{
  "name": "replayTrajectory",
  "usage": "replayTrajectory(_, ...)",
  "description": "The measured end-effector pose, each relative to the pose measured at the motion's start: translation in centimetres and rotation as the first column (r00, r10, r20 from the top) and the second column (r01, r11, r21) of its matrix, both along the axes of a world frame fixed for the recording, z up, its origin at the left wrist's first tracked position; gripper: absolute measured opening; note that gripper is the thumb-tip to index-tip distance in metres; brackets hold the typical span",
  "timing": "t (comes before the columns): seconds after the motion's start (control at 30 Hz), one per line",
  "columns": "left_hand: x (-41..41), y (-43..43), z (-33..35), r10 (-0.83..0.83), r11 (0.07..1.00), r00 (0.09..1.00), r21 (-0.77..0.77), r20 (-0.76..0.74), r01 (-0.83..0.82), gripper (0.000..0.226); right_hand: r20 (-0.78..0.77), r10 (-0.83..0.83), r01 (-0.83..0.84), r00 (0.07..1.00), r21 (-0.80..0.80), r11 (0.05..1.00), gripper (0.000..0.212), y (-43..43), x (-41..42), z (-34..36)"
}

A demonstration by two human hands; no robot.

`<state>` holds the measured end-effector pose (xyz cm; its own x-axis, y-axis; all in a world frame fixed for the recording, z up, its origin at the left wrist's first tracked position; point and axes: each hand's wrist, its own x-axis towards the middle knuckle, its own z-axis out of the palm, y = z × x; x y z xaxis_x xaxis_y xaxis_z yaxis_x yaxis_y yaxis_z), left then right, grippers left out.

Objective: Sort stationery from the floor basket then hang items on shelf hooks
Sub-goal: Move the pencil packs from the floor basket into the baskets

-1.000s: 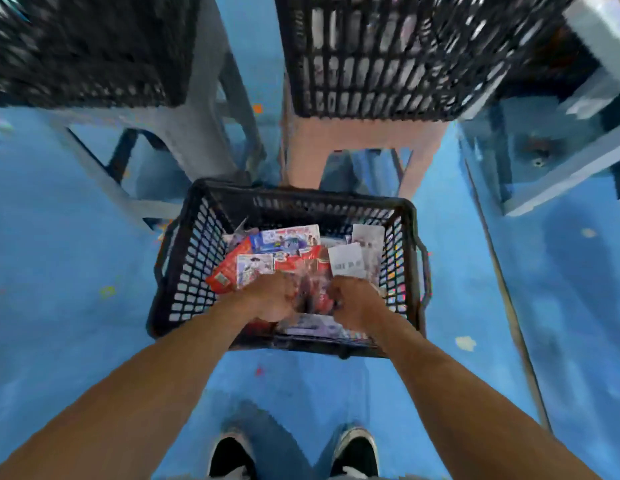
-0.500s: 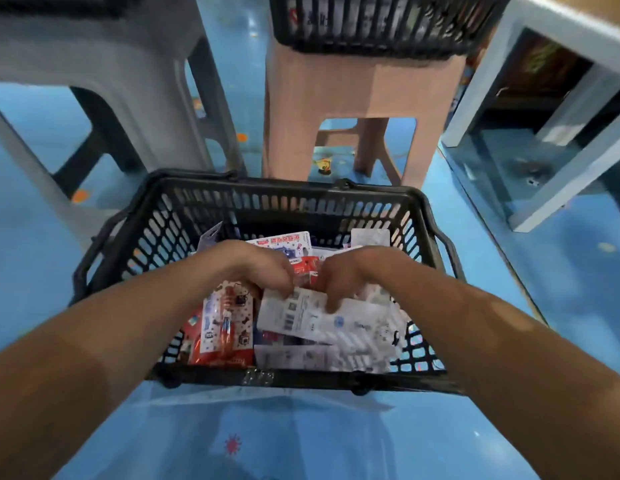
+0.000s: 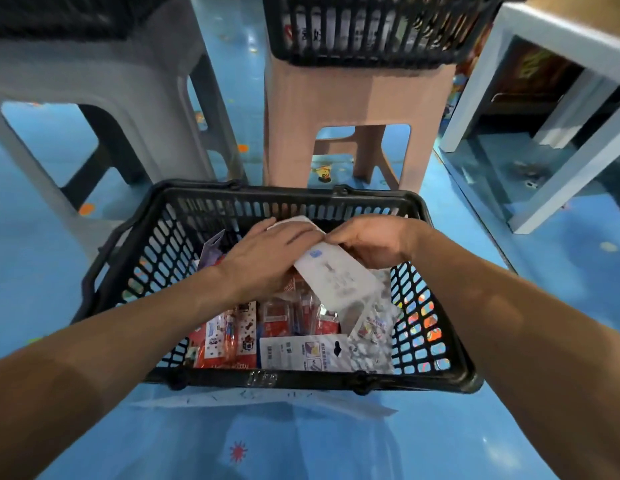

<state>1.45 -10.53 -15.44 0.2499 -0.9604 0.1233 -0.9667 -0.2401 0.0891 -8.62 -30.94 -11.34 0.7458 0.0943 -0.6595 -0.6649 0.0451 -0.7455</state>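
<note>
Right hand pinches white packet by its top edge; left hand lies flat-fingered on same packet, both over black basket of stationery packs.

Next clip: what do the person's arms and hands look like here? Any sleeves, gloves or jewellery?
The left hand and right hand are ungloved. No sleeve shows on either arm up to the frame edge. No watch, band or ring shows on the wrists or the visible fingers.
</note>
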Motion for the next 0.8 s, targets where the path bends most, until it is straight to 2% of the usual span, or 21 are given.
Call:
replayTrajectory(0.1,0.4,0.3,1.0,0.151,0.976,0.936,-0.101,-0.319,-0.192,0.029,0.045,-0.249,0.244,0.968,0.091,0.965,0.022,-0.9,-0.1,0.3)
replayTrajectory(0.13,0.8,0.4,1.1,0.221,0.958,0.89,-0.084,-0.399,-0.275,0.016,0.076,-0.299,0.299,0.951,0.004,0.954,0.021,-1.4,0.0,-0.1)
replayTrajectory(0.17,1.1,0.5,1.2,0.276,0.934,0.829,-0.069,-0.486,-0.351,0.011,0.133,-0.296,0.318,0.946,-0.195,0.928,0.018,-1.9,0.0,-0.7)
replayTrajectory(0.2,1.4,0.7,1.3,0.317,0.906,0.749,-0.048,-0.582,-0.421,0.008,0.19,-0.213,0.28,0.958,-0.478,0.833,0.017,-2.4,-0.1,-1.4)
replayTrajectory(0.23,1.7,0.9,1.3,0.346,0.874,0.662,-0.029,-0.665,-0.485,0.006,0.181,-0.063,0.177,0.981,-0.73,0.66,0.02,-2.9,-0.2,-2.1)
replayTrajectory(0.27,2.1,1.1,1.3,0.367,0.837,0.587,-0.018,-0.722,-0.546,0.007,0.104,0.082,0.052,0.991,-0.873,0.484,0.03,-2.9,-0.5,-2.7)
replayTrajectory(0.3,2.3,1.3,1.5,0.382,0.805,0.533,-0.011,-0.755,-0.593,0.011,0.0,0.174,-0.065,0.985,-0.928,0.367,0.045,-2.8,-0.7,-3.1)
replayTrajectory(0.37,2.3,1.4,1.7,0.363,0.773,0.443,-0.001,-0.82,-0.635,0.014,-0.14,0.26,-0.218,0.955,-0.927,0.304,0.068,-2.2,-1.2,-3.4)
replayTrajectory(0.43,2.1,1.3,2.0,0.298,0.777,0.369,-0.001,-0.88,-0.629,0.02,-0.188,0.299,-0.275,0.935,-0.919,0.283,0.069,-1.8,-1.1,-3.6)
replayTrajectory(0.5,1.8,1.2,2.2,0.264,0.785,0.299,0.024,-0.917,-0.619,0.03,-0.192,0.335,-0.285,0.922,-0.924,0.256,0.06,-1.4,-0.8,-3.5)
replayTrajectory(0.53,1.8,1.1,2.0,0.263,0.784,0.253,0.054,-0.931,-0.618,0.033,-0.178,0.354,-0.286,0.918,-0.916,0.282,0.049,-1.1,-0.7,-3.2)
replayTrajectory(0.6,1.7,1.0,1.7,0.281,0.778,0.152,0.132,-0.948,-0.614,0.03,-0.105,0.365,-0.262,0.925,-0.872,0.414,0.013,-1.0,-0.7,-2.7)
replayTrajectory(0.7,1.7,1.2,1.3,0.348,0.758,0.072,0.236,-0.935,-0.608,0.02,0.061,0.269,-0.128,0.961,-0.764,0.632,0.013,-1.0,-0.7,-1.7)
replayTrajectory(0.77,1.8,1.4,1.1,0.359,0.736,0.012,0.275,-0.933,-0.618,0.021,0.094,0.201,-0.066,0.975,-0.741,0.668,0.006,-0.7,-0.6,-1.6)
replayTrajectory(0.8,1.9,1.5,1.0,0.36,0.723,-0.01,0.286,-0.933,-0.629,0.023,0.07,0.224,-0.092,0.972,-0.764,0.638,0.01,-0.6,-0.5,-1.8)
